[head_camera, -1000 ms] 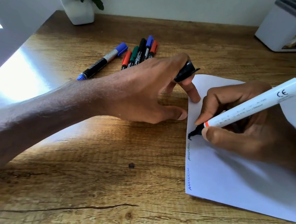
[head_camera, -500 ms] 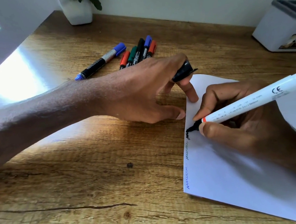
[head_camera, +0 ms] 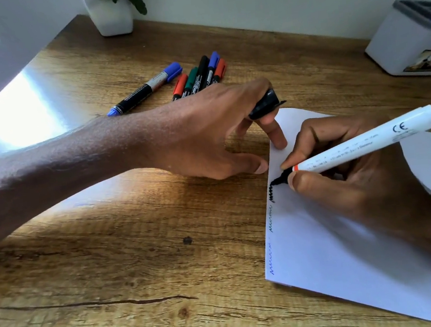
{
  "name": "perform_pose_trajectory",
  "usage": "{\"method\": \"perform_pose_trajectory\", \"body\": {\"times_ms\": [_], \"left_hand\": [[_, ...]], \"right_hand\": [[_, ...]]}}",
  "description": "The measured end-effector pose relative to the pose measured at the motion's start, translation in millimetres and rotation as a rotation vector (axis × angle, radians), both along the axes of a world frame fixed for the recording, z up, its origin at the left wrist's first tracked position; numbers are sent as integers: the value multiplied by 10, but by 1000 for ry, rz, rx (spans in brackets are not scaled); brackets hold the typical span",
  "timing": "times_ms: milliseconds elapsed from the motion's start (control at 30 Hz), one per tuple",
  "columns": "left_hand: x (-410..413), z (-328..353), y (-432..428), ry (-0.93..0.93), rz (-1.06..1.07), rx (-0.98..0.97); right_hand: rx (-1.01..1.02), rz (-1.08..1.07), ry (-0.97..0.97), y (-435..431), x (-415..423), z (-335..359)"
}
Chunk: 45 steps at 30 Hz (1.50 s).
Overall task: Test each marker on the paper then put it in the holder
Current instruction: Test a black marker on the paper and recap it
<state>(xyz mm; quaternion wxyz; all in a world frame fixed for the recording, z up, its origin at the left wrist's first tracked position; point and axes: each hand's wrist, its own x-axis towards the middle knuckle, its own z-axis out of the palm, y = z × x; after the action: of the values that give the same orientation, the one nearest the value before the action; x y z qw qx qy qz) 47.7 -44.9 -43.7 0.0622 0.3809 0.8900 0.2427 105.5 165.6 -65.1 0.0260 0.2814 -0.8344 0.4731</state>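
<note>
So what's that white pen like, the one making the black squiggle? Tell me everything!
The white marker is a long, round, plastic-looking tube with grey print and a CE mark near its flat back end. An orange ring sits behind its black tip. It is uncapped; the left hand holds a black cap, likely its own. It slants, tip down-left. The right hand pinches it near the tip, which touches the paper by its left edge, atop a black zigzag.
</note>
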Motion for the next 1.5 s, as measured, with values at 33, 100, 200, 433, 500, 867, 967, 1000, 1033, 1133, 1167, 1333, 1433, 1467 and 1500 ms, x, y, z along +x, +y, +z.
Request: {"method": "perform_pose_trajectory", "body": {"times_ms": [33,100,200,433,500,867,967,1000,1033,1133,1167,1333,1433,1467,1500], "left_hand": [[1,0,-1,0,2,-6],[5,2,-4,0,4,-8],[11,1,0,-3,7,1],[23,13,0,-6,17,0],[20,9,3,-7,25,-11],[22,14,3,-8,33,-46],[24,17,-3,-6,28,-37],[30,21,-2,-7,29,-35],[33,26,0,-7,31,-34],[39,35,-3,-7,36,-37],[37,33,-6,-4,35,-34],[28,9,-9,0,36,-31],[24,7,-12,-8,26,-13],[20,5,-12,-8,25,-16],[15,3,-12,-7,25,-22]], "right_hand": [[-6,-5,-3,0,-1,-2],[-11,-13,-2,-4,-4,-5],[7,-21,25,-3,-8,-12],[4,-46,27,-1,-19,-21],[5,-51,28,4,-20,-22],[-13,-89,27,2,-28,-29],[-27,-101,24,-5,-38,-40],[-28,-101,32,-5,-40,-44],[-29,-102,40,0,-43,-48],[-29,-134,46,1,-45,-48],[-30,-151,41,-3,-42,-48],[-94,-188,-28,-4,-36,-40],[-216,-221,-88,21,-62,-46],[-253,-228,-100,29,-66,-47],[-282,-229,-105,35,-67,-43]]}}
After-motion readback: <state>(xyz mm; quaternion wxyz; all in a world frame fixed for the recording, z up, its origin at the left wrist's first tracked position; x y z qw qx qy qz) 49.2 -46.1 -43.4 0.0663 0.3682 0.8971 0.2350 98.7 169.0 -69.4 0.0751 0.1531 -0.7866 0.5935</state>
